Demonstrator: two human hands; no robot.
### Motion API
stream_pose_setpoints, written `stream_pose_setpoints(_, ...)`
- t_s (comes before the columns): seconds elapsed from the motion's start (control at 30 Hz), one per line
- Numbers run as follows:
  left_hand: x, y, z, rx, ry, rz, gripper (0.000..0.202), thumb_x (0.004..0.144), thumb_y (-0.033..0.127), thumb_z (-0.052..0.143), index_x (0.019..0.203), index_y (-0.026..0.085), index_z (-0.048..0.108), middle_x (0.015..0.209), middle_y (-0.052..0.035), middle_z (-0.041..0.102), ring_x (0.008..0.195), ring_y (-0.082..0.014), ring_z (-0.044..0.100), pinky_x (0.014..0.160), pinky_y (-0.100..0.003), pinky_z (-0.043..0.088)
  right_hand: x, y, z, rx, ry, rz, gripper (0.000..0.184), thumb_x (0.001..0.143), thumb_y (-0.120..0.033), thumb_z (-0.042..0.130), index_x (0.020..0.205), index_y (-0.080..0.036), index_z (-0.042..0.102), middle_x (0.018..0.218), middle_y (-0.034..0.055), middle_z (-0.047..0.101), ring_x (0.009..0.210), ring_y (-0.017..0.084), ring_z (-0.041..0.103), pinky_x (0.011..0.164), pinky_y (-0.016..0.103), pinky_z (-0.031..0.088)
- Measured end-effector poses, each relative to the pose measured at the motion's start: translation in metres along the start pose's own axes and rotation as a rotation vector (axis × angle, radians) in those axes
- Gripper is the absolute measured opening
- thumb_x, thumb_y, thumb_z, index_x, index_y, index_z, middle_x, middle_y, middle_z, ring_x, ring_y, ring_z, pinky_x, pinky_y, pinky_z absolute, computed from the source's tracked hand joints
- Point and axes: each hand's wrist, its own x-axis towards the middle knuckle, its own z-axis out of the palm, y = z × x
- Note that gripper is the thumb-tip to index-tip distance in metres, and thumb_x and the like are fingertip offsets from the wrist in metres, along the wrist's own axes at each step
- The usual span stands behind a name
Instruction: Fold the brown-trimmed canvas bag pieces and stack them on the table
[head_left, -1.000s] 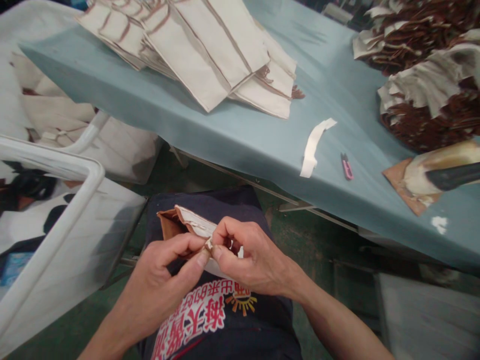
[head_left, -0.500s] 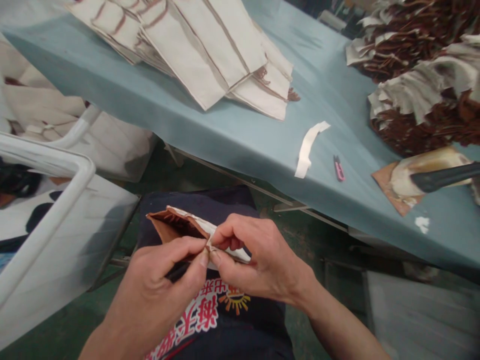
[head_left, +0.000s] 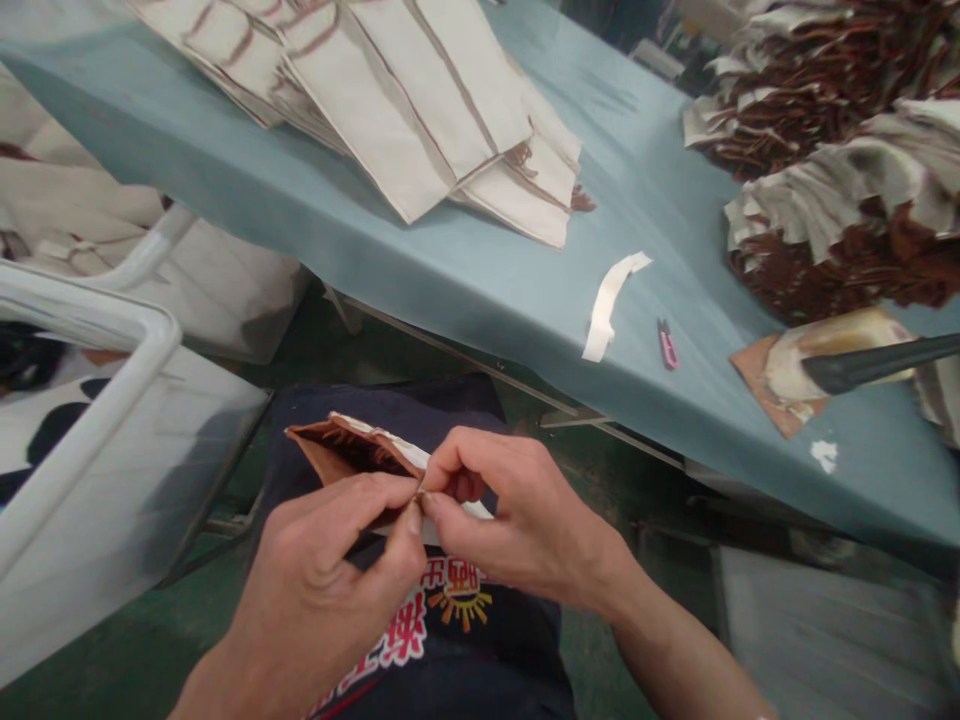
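Observation:
Over my lap I hold a folded piece (head_left: 330, 450), brown inside with a white outer side, its edges standing partly apart at the left end. My left hand (head_left: 330, 550) pinches its near edge between thumb and forefinger. Right beside those fingertips, my right hand (head_left: 510, 510) pinches the same edge, thumb against curled forefinger. The fingertips of both hands almost meet, and they hide the bit of edge between them. Dark blue printed cloth (head_left: 495, 640) lies beneath the piece and my hands.
Flat white pieces (head_left: 420, 110) with brown edges lie stacked on the blue-covered table (head_left: 525, 290). A white strip (head_left: 611, 305), pink thread snips (head_left: 667, 345), a dark-handled brush (head_left: 877, 365) and bundled brown-and-white pieces (head_left: 832, 220) are farther right. A white-framed bin (head_left: 172, 450) stands at left.
Both hands keep their pinch on the folded piece, with only slight finger movement at the edge. The table and its things appear shifted slightly left as the view moves.

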Motion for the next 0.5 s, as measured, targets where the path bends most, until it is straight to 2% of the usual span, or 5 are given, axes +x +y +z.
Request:
stream_pose_setpoints(0.07,0.001,-0.001,0.001,-0.028,-0.013,-0.022,0.028,0.088,0.015,0.054,0.071,0.021,0.074,0.058,0.0068,0.074,0.044,-0.0074,0.067,0.049,-0.013,0.047,0.005,-0.001,-0.001,0.164,-0.079,0.168,0.012,0.088,-0.014,0.068,0.081,-0.021,0.062,0.073,-0.0056,0.066,0.063,0.009,0.056,0.059,0.021,0.042)
stream_pose_setpoints(0.13,0.003,-0.004,0.001,-0.092,-0.050,-0.051,0.029,0.087,0.015,0.052,0.067,0.021,0.072,0.053,0.0080,0.069,0.039,-0.0072,0.061,0.044,-0.014,0.042,0.010,0.000,-0.004,0.273,-0.150,0.236,0.014,0.090,-0.018,0.072,0.081,-0.021,0.061,0.071,-0.0068,0.063,0.062,0.008,0.054,0.057,0.020,0.041)
stream_pose_setpoints(0.27,0.000,-0.013,0.002,-0.265,-0.107,-0.092,0.030,0.089,0.015,0.052,0.066,0.021,0.071,0.053,0.0083,0.065,0.042,-0.0073,0.059,0.045,-0.015,0.040,0.019,0.005,-0.012,0.373,-0.316,0.249,0.015,0.092,-0.020,0.075,0.086,-0.020,0.062,0.070,-0.0075,0.062,0.060,0.008,0.053,0.057,0.019,0.043)
stream_pose_setpoints(0.37,-0.006,-0.019,0.002,-0.351,-0.150,-0.122,0.032,0.092,0.017,0.051,0.066,0.020,0.069,0.052,0.0081,0.059,0.042,-0.0071,0.052,0.044,-0.017,0.035,0.025,0.008,-0.018,0.410,-0.431,0.243,0.011,0.093,-0.023,0.075,0.090,-0.019,0.065,0.072,-0.0061,0.065,0.061,0.008,0.055,0.055,0.018,0.043)
stream_pose_setpoints(0.5,-0.010,-0.027,0.002,-0.418,-0.216,-0.230,0.039,0.100,0.026,0.051,0.064,0.020,0.061,0.053,0.0070,0.050,0.046,-0.0080,0.043,0.046,-0.020,0.032,0.030,0.013,-0.020,0.474,-0.510,0.290,0.012,0.094,-0.027,0.073,0.092,-0.018,0.066,0.076,-0.0032,0.070,0.065,0.010,0.062,0.058,0.019,0.047)
